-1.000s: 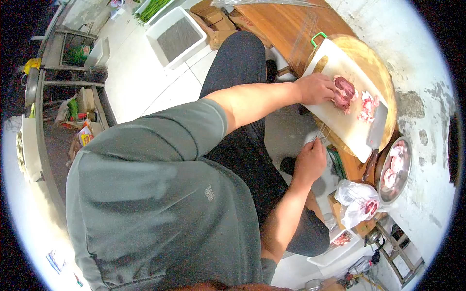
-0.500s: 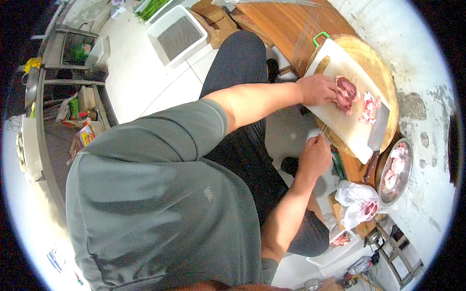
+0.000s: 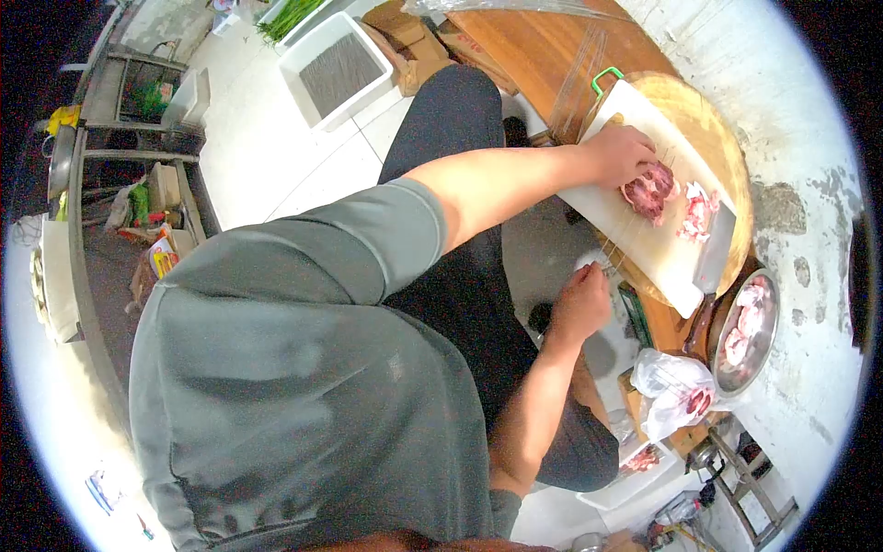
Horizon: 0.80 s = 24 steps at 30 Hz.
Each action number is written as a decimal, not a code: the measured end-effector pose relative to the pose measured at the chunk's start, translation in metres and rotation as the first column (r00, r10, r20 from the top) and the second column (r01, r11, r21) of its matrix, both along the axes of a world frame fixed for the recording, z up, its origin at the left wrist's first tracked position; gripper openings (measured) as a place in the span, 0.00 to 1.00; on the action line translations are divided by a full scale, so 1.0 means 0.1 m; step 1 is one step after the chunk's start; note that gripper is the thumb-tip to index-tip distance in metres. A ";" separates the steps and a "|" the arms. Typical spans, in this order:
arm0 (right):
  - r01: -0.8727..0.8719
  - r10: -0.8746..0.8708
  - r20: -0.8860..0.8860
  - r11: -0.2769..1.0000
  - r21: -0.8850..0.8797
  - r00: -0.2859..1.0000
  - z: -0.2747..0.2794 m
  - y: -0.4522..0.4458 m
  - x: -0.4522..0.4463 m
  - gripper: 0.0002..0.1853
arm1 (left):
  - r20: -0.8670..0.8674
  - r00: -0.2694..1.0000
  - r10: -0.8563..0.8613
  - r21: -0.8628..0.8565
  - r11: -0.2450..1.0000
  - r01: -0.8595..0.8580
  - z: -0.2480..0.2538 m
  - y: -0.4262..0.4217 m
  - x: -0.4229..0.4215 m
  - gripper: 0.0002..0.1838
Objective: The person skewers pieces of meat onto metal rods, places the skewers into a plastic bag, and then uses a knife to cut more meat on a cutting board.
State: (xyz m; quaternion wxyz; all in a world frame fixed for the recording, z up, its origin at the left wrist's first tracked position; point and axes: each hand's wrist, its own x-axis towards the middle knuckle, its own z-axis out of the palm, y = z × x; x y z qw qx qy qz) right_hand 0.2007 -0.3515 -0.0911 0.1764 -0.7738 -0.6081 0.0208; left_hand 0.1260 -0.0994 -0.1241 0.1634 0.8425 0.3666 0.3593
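My left hand [image 3: 624,156] is closed on the upper edge of a dark red piece of meat [image 3: 651,193] lying on the white cutting board [image 3: 667,262]. Lower down, beside the board's near edge, my right hand [image 3: 585,299] is closed around a few thin skewers [image 3: 610,254], whose tips point up toward the board. Pale, fatty meat pieces [image 3: 697,213] lie to the right of the red meat. A cleaver [image 3: 716,247] rests along the board's right edge, its dark handle pointing down. Beneath the board is a round wooden block [image 3: 727,138].
A metal bowl [image 3: 762,340] of pale meat and a plastic bag [image 3: 676,386] with red meat sit below the board. Near the floor is a white tray [image 3: 625,488] with meat. A white bin [image 3: 317,101] of thin sticks stands at upper left. The wall borders the right.
My left hand has shifted up and right over the meat, which has turned and moved slightly down. My right hand, with the skewers, has moved slightly down and left.
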 end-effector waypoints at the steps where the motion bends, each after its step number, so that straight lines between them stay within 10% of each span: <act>1: -0.003 0.003 0.007 1.000 -0.005 1.000 0.01 0.00 0.00 0.07 | -0.024 1.000 -0.007 0.002 1.000 0.007 -0.01 0.04 0.04 0.13; 24: -0.038 0.037 0.032 0.998 0.043 0.999 0.05 0.23 0.08 0.04 | -0.034 0.999 0.015 -0.182 0.983 -0.021 0.03 0.08 0.00 0.10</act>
